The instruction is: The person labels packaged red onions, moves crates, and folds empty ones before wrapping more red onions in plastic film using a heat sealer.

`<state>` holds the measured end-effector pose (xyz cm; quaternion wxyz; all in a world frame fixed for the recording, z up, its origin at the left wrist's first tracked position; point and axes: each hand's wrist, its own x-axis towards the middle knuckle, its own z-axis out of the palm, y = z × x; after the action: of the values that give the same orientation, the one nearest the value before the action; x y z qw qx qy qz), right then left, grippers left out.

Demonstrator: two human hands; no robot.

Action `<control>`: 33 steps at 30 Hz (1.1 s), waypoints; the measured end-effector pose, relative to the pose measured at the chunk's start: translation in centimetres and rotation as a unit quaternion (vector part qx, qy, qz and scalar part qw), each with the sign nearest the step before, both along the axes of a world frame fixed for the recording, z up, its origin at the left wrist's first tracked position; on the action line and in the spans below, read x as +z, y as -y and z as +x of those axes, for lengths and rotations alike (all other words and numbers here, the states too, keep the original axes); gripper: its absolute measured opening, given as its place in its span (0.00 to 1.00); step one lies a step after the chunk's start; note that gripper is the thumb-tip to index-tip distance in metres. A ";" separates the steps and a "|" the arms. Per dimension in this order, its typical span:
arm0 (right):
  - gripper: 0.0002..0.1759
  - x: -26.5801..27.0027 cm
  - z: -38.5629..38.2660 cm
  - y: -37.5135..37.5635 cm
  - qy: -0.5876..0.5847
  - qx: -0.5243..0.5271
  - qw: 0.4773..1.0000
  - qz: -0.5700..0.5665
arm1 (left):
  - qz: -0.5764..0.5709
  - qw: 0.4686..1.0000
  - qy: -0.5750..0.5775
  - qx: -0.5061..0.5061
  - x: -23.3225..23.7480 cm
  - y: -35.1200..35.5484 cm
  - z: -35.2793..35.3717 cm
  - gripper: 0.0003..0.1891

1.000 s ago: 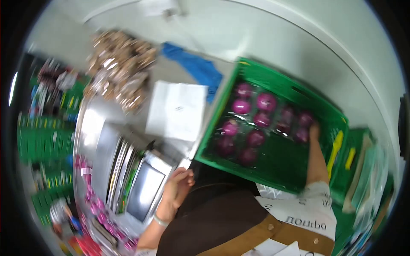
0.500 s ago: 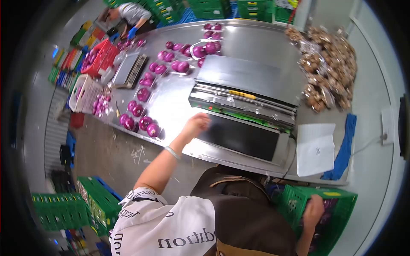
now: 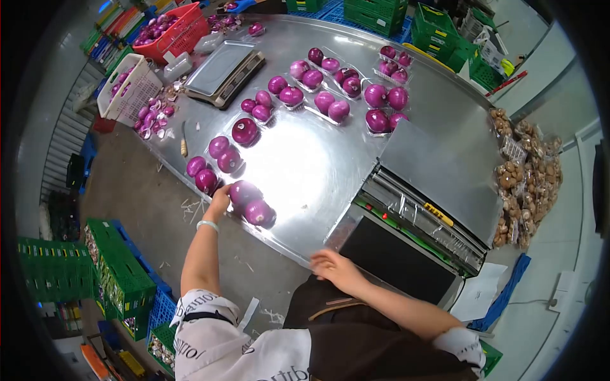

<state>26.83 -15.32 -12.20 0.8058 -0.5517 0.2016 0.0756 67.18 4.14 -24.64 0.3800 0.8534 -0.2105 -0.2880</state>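
Observation:
My left hand (image 3: pixel 220 202) is at the table's front edge, its fingers closed on the near end of a pack of red onions (image 3: pixel 257 212). More red onions (image 3: pixel 244 131), in pairs and small groups, stand in a row behind it. My right hand (image 3: pixel 333 268) hangs in front of my apron, left of the wrapping machine's black plate (image 3: pixel 394 257), with its fingers loosely apart and nothing in them. The wrapping machine (image 3: pixel 419 219) has a roll of clear film and a yellow cutter handle.
Scale (image 3: pixel 223 73) on the table (image 3: pixel 305 44); knife (image 3: pixel 183 147) near the left edge. Red basket (image 3: pixel 175 30) and white crate (image 3: pixel 130 89) hold onions. Bagged mushrooms (image 3: pixel 527 178), a paper sheet (image 3: pixel 480 292) and a blue cloth (image 3: pixel 505 295) lie right. Another person's blue glove (image 3: pixel 241 6) is at top.
The view has swung left. My left hand has gone from beside the machine to the onion pack. My right hand has come out of the green crate to the table's front.

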 end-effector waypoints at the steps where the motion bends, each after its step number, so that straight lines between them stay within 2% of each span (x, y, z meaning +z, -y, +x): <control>1: 0.25 -0.7 2.6 -0.6 -0.036 -0.020 0.998 0.052 | 0.026 0.999 0.014 -0.013 0.3 0.7 -0.1 0.26; 2: 0.31 -1.5 5.0 -1.3 -0.071 -0.039 0.991 0.105 | 0.047 0.998 0.017 -0.044 -1.1 0.1 1.3 0.26; 4: 0.39 -5.0 9.1 -2.4 -0.161 -0.079 0.979 0.102 | 0.079 0.992 -0.042 -0.088 -3.4 -1.1 3.0 0.26; 6: 0.44 -8.6 12.0 -2.7 -0.237 -0.111 0.963 0.070 | 0.037 0.982 -0.159 -0.098 1.1 0.3 0.0 0.26; 7: 0.46 -10.2 13.0 -2.8 -0.269 -0.122 0.955 0.040 | 0.055 0.975 -0.187 -0.107 1.0 0.3 -0.8 0.29; 8: 0.47 -11.8 13.7 -3.0 -0.302 -0.133 0.944 0.013 | 0.052 0.958 -0.267 -0.088 2.0 0.9 -2.0 0.30; 9: 0.47 -13.4 14.1 -3.3 -0.296 -0.160 0.941 0.043 | 0.030 0.951 -0.292 -0.091 2.4 1.3 -2.8 0.32; 12: 0.45 -10.9 14.9 -3.4 -0.315 -0.164 0.932 0.067 | -0.036 0.930 -0.363 -0.039 3.1 2.2 -4.9 0.33; 15: 0.43 -10.1 14.8 -2.9 -0.285 -0.132 0.949 0.010 | -0.033 0.946 -0.315 -0.068 2.8 2.5 -5.3 0.32; 18: 0.42 -8.5 14.7 -3.4 -0.220 -0.183 0.956 -0.055 | -0.066 0.957 -0.283 -0.016 5.1 2.8 -6.3 0.32; 20: 0.42 -5.8 13.3 -2.4 -0.149 -0.158 0.959 -0.180 | -0.075 0.963 -0.257 -0.019 10.4 4.6 -7.9 0.33; 21: 0.41 -4.9 12.7 -1.7 -0.106 -0.182 0.943 -0.259 | -0.095 0.966 -0.242 -0.009 12.1 5.4 -8.6 0.34; 24: 0.39 2.8 8.4 5.5 -0.058 -0.171 0.975 -0.126 | -0.159 0.957 -0.238 -0.052 18.0 9.8 -11.0 0.34; 26: 0.36 5.3 4.4 9.9 -0.033 -0.195 0.970 -0.139 | -0.183 0.954 -0.219 -0.087 19.9 14.2 -13.4 0.34; 28: 0.35 6.8 0.3 14.0 -0.014 -0.262 0.958 -0.113 | -0.215 0.943 -0.222 -0.122 20.7 19.7 -16.8 0.34; 30: 0.35 6.1 -4.3 17.9 0.006 -0.349 0.933 -0.085 | -0.230 0.923 -0.255 -0.176 20.4 25.6 -20.4 0.34; 33: 0.33 7.7 -10.6 23.0 -0.034 -0.431 0.893 -0.122 | -0.217 0.891 -0.315 -0.244 18.2 33.7 -25.6 0.35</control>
<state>16.27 -38.32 -4.48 0.6785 -0.5015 0.4545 -0.2856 41.55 -29.55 -6.40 0.5195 0.5359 -0.3388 -0.5729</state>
